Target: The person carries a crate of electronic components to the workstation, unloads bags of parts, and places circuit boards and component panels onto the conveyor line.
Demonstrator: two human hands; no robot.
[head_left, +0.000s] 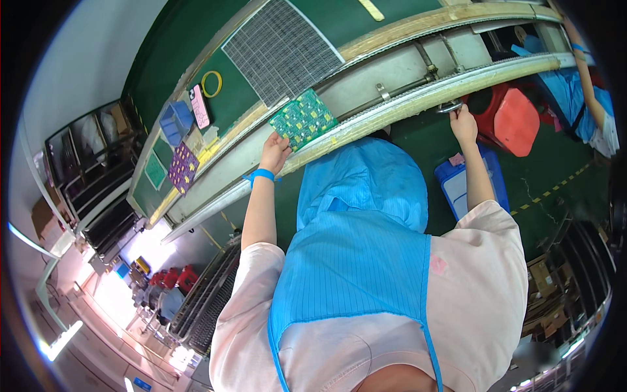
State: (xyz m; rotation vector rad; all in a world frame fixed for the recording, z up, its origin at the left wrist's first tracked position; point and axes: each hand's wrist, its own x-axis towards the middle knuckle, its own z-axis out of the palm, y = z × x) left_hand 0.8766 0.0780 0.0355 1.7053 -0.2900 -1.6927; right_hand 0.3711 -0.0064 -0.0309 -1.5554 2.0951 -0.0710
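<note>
Partly hidden, left hand fingers under green board (edge only)

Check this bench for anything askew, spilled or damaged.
Nothing looks damaged or spilled. The left hand grips a green circuit board tilted over the conveyor rail; the right hand grips a metal handle.

circuit board lies on the conveyor rail, mesh panel behind it.

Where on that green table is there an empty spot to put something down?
Bare green shows between the yellow ring and the grey mesh mat. It's crowded by the blue bin, pink phone and purple board.
</note>
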